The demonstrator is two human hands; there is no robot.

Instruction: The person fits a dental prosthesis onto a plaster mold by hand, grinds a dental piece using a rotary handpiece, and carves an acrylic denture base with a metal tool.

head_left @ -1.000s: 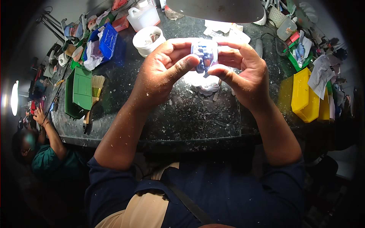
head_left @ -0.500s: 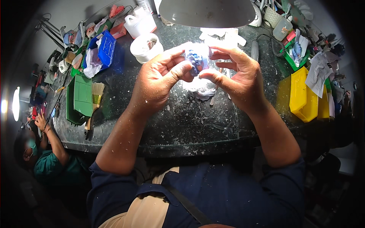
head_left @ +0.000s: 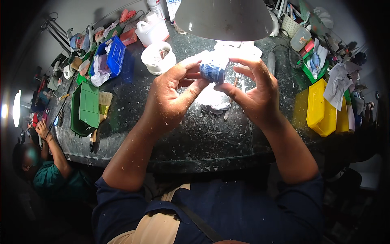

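Under the lamp, a small blue-and-white moulded piece [head_left: 213,72], which looks like a dental cast, is held up above the bench. My left hand [head_left: 168,95] pinches its left side between thumb and fingers. On the opposite side my right hand [head_left: 260,89] has its thumb and fingertips at the piece's right edge. Below it on the bench lies a crumpled-looking white lump [head_left: 214,101], washed out by the light. Beside that lump rests a thin metal hand tool [head_left: 228,110].
A grey lamp shade [head_left: 225,20] hangs low ahead. Left are a white tub [head_left: 158,59], blue bin [head_left: 116,57], green bin [head_left: 88,106] and brush [head_left: 105,101]. Right are a yellow bin [head_left: 319,110] and corded grey handpiece [head_left: 271,63]. A co-worker [head_left: 57,152] sits far left.
The piece has been turned between my fingers, so its blue patterned side now shows more. The whole view has shifted slightly, with the lamp and bench things appearing lower.
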